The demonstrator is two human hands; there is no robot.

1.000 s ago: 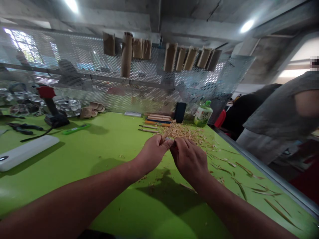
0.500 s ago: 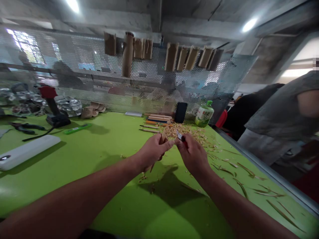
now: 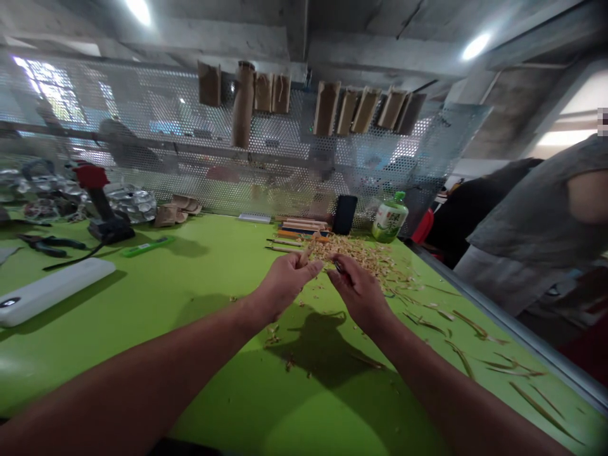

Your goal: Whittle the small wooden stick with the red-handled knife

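My left hand (image 3: 284, 284) is closed around a small piece of light wood (image 3: 305, 255), whose pale tip sticks up past the thumb. Most of the piece is hidden by the fingers. Close on its right, my right hand (image 3: 365, 296) grips a small knife (image 3: 338, 266); only a bit of dark metal shows, and the fingers cover the handle. A narrow gap separates the two thumbs. Behind both hands lies a heap of wood shavings (image 3: 363, 250), with more crumbs scattered on the green table (image 3: 228, 380) below.
Sticks and pencils (image 3: 304, 227), a dark upright box (image 3: 344, 214) and a green-capped bottle (image 3: 389, 218) stand at the back. On the left are a cordless drill (image 3: 99, 196), pliers (image 3: 50, 244), a green cutter (image 3: 148, 246) and a white case (image 3: 57, 290). A person (image 3: 546, 196) is at right.
Both hands have shifted slightly left. The knife has turned, so its bright blade no longer shows. Less of the wood piece is visible around my left hand.
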